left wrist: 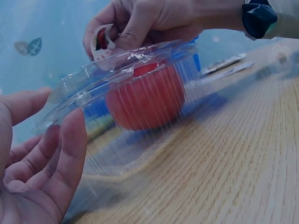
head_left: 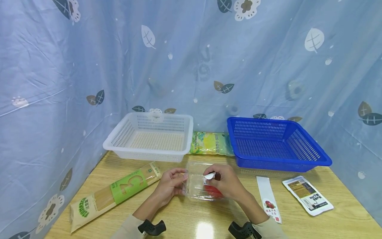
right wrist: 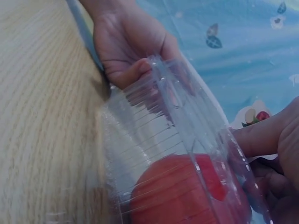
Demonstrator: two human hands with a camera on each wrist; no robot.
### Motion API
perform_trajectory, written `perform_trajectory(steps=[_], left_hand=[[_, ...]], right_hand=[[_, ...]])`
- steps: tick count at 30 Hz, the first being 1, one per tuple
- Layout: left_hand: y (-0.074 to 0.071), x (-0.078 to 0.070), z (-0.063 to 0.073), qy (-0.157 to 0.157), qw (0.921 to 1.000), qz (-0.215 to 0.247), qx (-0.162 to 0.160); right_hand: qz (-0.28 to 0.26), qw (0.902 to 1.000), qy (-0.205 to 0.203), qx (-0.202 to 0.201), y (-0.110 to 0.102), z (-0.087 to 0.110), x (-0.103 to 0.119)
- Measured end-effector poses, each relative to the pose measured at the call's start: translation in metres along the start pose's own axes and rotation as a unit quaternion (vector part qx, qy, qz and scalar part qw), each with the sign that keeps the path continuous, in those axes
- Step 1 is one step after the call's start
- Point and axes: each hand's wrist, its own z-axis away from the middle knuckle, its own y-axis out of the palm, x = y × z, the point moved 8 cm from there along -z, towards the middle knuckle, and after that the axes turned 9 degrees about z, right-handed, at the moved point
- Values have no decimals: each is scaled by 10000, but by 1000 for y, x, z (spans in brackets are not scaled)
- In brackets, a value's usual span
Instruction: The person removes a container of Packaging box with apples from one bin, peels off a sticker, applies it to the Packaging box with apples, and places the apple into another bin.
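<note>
A clear plastic box [head_left: 195,187] with its lid down stands on the table in front of me. A red round fruit [left wrist: 147,100] sits inside at its right end. My left hand [head_left: 171,182] grips the box's left rim between thumb and fingers. Over the lid, my right hand [head_left: 225,181] pinches a small white sticker [left wrist: 103,41] printed with a red fruit. Part of the sticker is bent upward, its white back showing in the head view. The right hand's fingers are close over the lid and partly hide the fruit there.
A long pasta packet [head_left: 119,192] lies left. Behind stand a white basket [head_left: 149,154] and a blue basket [head_left: 277,162], with a yellow-green bag [head_left: 212,143] between them. To the right lie a white strip with a fruit sticker [head_left: 265,191] and a silver-white pouch [head_left: 308,196].
</note>
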Motion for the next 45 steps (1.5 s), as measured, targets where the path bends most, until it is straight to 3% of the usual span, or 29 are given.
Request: perform_trajectory(steps=[6,11,18,23,29,34,41,45], left_hand=[[0,-1,1,-13,10000,-9,-11],[-1,0,1,-10,10000,-42,-53],[-2,2,1,-8,9999,-9,-107],[-2,2,1,-4,9999,-11,-145],[-1,1,1,-16,9999,-31,-102],[0,-3,-2,21,10000,-53,-76],[1,-3,-1,30,10000,-10,-20],[1,-1,0,42,10000,-21,-39]], right_hand=[[557,9969,-479,-287,0,2,9],[693,9948,-652,-363,-1,3,12],[306,9993,-219,-38,-5,2,1],[174,9997,70,-173,-9,1,-5],[1031,9882,688,-903,-10,-2,-9],[1541,9765,910,-1201,-11,-7,-7],[1328,9804,384,-1402,-13,-4,-2],[1471,9824,147,-1142,-11,-2,1]])
